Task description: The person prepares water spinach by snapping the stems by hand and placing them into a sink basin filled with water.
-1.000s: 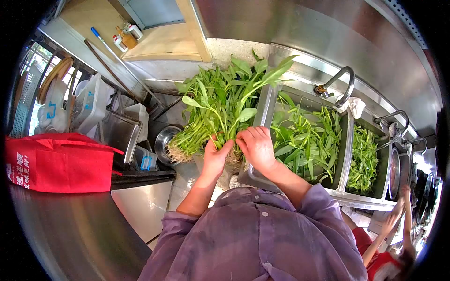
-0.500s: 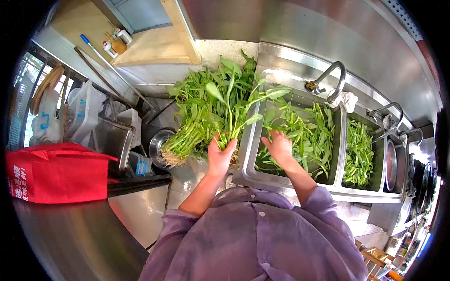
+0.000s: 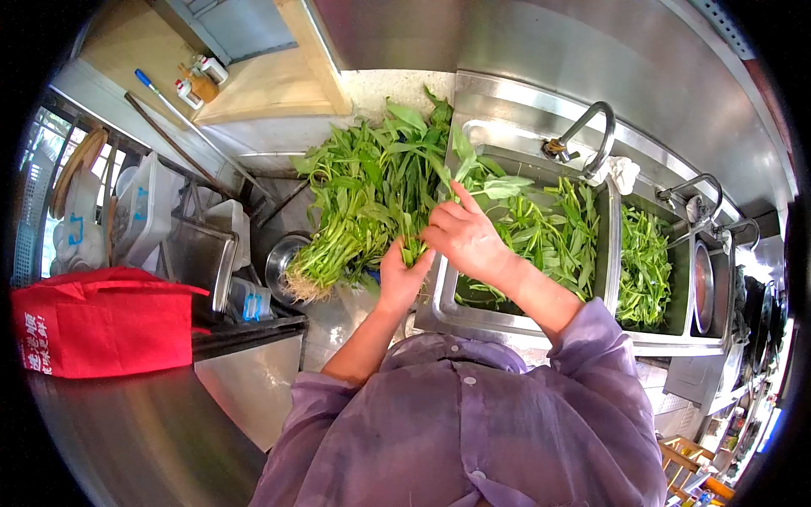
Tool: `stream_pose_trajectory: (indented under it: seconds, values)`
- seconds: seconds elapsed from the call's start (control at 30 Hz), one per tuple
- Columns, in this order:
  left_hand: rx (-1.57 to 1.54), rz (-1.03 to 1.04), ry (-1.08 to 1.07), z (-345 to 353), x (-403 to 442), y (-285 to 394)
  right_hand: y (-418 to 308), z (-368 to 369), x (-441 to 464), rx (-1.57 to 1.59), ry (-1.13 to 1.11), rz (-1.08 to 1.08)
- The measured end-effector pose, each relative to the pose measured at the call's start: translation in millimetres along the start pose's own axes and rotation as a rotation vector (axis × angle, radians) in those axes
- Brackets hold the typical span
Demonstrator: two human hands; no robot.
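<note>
My left hand is closed around a few stalks of water spinach, just left of the first sink's edge. My right hand reaches across to the same stalks, thumb and fingers pinching them, index finger stretched along the leaves that lean over the sink. Beyond my left hand lies a big pile of water spinach, its pale roots pointing down left. Loose pieces of water spinach spread through the first sink basin, partly hidden by my right forearm.
A second basin holds more cut greens; a round metal pan stands in the third. A curved faucet rises behind the first basin. Left are a steel bowl, plastic bins and a red bag on a steel counter.
My right hand has left the first basin and moved left and up to the stalks in my left hand. The fingers that were over the basin now grip the stalks.
</note>
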State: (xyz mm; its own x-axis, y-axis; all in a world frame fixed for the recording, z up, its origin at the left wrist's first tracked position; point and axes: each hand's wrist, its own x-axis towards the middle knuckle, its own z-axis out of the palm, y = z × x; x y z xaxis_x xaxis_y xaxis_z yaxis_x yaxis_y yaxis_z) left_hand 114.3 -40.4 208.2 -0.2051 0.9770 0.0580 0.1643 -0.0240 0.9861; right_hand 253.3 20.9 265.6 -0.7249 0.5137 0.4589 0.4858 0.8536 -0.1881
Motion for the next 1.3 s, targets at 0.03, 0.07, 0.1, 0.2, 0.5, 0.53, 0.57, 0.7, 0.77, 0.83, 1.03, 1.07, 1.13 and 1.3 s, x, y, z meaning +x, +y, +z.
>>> stream_pose_trajectory:
  seconds: [0.03,0.07,0.1,0.2,0.5,0.53,0.57,0.7,0.77,0.83,1.03,1.07,1.13,1.3]
  values:
    - [-0.003,0.011,0.013,0.0,0.8,-4.2,0.8,-0.7,2.1,-0.059,0.009,-0.022]
    - [-0.007,0.022,0.026,-0.1,1.4,-7.1,1.4,-0.7,3.3,-0.12,0.018,-0.044]
    - [-0.009,0.022,0.028,-0.6,1.6,-5.3,1.4,-0.3,3.7,-0.12,0.017,-0.046]
    - [0.021,0.004,-0.001,-2.0,0.4,-1.8,-2.6,1.6,2.4,-0.155,-0.018,-0.025]
    - [0.081,-0.007,-0.024,0.6,3.3,-11.8,9.1,24.4,-8.7,0.728,-0.024,0.667]
    - [-0.027,-0.104,-0.03,-0.1,2.5,-20.6,13.6,18.4,-8.8,0.841,0.044,0.785]
    - [-0.134,-0.202,-0.037,-1.5,1.7,-27.4,20.7,16.1,-12.2,0.847,0.179,0.779]
    - [-0.492,-0.376,0.002,-12.9,2.6,-24.7,44.5,-10.4,-53.1,0.165,0.125,0.853]
    - [-0.57,-0.451,0.002,-19.7,2.0,-24.3,58.1,0.7,-91.5,-0.346,-0.027,0.833]
    - [-0.66,-0.546,-0.005,-22.5,1.0,-23.8,51.4,0.1,-98.5,-0.472,0.035,0.744]
    - [-0.642,-0.585,-0.063,-12.0,-2.9,-17.2,2.9,8.0,-38.8,0.013,0.171,0.195]
    - [-0.639,-0.582,-0.068,-8.8,-2.8,-17.5,-1.5,13.0,-30.5,-0.004,0.171,0.132]
    - [-0.591,-0.447,-0.079,-3.5,-4.1,-18.3,-3.6,25.7,-25.2,-0.059,0.075,0.126]
    - [-0.555,-0.401,-0.027,-4.4,-8.7,-20.7,-2.3,25.5,-24.4,-0.012,0.068,0.204]
